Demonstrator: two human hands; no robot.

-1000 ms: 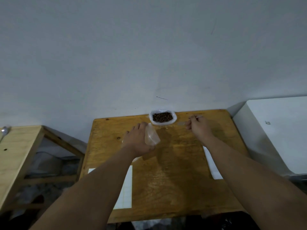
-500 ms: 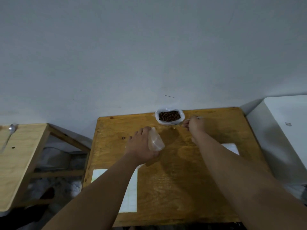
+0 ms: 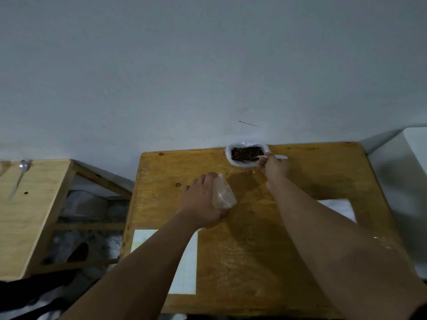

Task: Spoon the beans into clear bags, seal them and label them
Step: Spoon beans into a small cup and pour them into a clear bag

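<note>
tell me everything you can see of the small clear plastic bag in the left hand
The small clear plastic bag is thin, slightly cloudy see-through film and looks empty. It stands roughly upright, a little tilted, over the yellow-brown wooden table, nearer than the white container of dark beans. The left hand grips its left side; whether it touches the table is unclear.

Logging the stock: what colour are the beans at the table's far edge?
Dark brown; the beans show best in the head view, the only view.
</note>
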